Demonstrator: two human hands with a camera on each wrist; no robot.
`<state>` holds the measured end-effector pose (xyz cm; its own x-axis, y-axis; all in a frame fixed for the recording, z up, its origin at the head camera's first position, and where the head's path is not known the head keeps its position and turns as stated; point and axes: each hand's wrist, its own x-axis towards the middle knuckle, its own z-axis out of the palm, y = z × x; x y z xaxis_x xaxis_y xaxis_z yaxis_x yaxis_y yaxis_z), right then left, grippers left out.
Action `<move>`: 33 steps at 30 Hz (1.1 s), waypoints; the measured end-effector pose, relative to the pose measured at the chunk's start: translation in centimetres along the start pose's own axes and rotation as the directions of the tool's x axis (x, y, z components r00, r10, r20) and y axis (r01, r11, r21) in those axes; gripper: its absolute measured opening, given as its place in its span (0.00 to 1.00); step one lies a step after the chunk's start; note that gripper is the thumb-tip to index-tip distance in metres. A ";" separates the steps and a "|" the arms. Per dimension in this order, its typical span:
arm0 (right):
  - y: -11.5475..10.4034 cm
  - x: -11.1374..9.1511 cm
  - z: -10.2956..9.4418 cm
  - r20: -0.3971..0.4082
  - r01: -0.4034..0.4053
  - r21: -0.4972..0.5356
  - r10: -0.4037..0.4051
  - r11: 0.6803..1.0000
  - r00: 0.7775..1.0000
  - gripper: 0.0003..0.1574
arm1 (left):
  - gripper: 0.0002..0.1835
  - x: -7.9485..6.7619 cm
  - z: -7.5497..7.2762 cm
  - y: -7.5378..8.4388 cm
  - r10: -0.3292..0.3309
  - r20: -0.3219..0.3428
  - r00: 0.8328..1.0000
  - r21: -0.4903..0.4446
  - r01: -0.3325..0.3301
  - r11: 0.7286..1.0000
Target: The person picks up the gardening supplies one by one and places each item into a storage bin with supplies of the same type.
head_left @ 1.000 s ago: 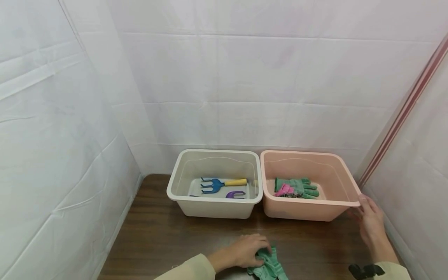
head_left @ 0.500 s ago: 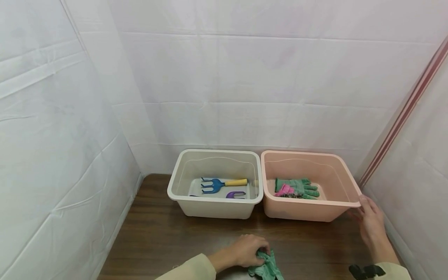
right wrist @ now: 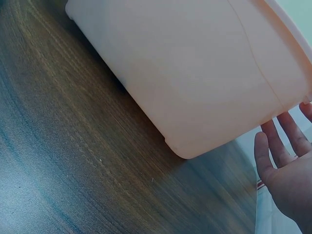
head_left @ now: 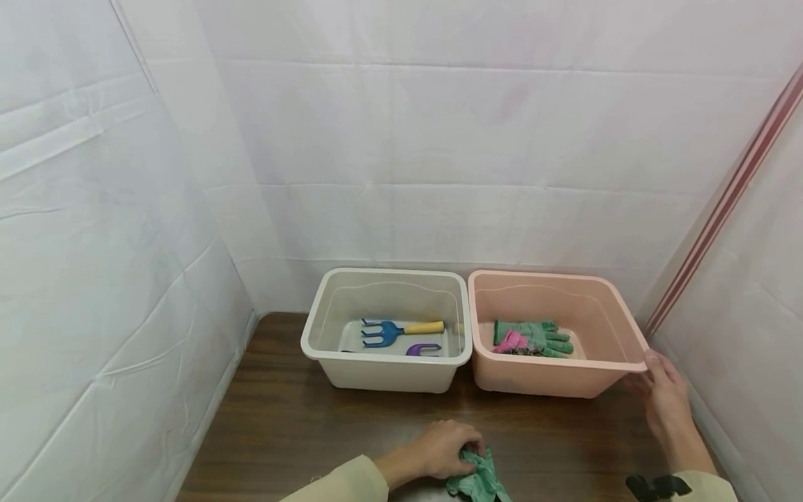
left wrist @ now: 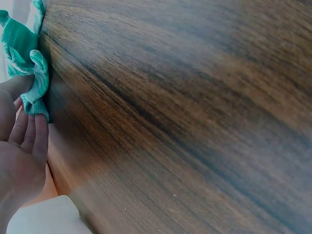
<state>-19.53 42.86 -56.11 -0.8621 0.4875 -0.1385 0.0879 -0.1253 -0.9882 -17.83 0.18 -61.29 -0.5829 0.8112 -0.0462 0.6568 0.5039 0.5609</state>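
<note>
A crumpled green fabric glove (head_left: 479, 477) lies at the front of the wooden table, pinched between the thumb and fingers of my left hand (head_left: 442, 450). In the left wrist view, the green glove (left wrist: 36, 80) bunches at the fingertips. At far right, my right hand (head_left: 666, 394) holds the front right corner of a pink plastic bin (head_left: 558, 380) by its rim. The right wrist view shows its fingers (right wrist: 280, 146) reaching below the rim, against the bin's side. Inside the pink bin lie a green glove (head_left: 533, 335) and a small pink item (head_left: 511, 340).
Left of the pink bin, nearly against it, stands a white bin (head_left: 389, 376). It holds a blue hand rake (head_left: 385, 333) with a yellow handle and a purple tool (head_left: 422, 348). White sheeting (head_left: 439, 174) encloses the brown table (head_left: 270, 418) at the back and sides.
Under my left hand the green glove has been bunched up slightly more, its loose end drawing in a little. My right hand stays at the pink bin's corner.
</note>
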 end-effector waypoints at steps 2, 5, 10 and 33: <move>0.0 0.1 -0.1 0.004 0.005 0.013 -0.005 1.000 1.000 0.38 | 0.10 0.0 0.0 0.0 0.004 -0.002 1.000 0.004 -0.004 1.000; 0.0 0.1 -0.2 0.022 0.024 0.050 -0.026 0.998 0.999 0.35 | 0.10 0.0 0.1 0.0 0.010 -0.006 1.000 0.009 -0.010 1.000; -0.1 -0.2 -0.4 0.026 0.033 0.069 -0.035 0.997 0.999 0.32 | 0.10 0.0 0.3 -0.1 0.026 -0.012 1.000 0.018 -0.026 0.999; 0.1 -0.2 -0.5 0.060 0.053 0.085 -0.058 0.995 0.997 0.30 | 0.09 0.7 -1.9 -0.2 0.072 -0.036 0.997 -0.129 -0.076 0.989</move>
<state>-19.12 43.19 -56.26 -0.8940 0.4414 -0.0767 -0.0006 -0.1724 -0.9850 -19.22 0.08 -59.86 -0.5513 0.8339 0.0241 0.6320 0.3986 0.6646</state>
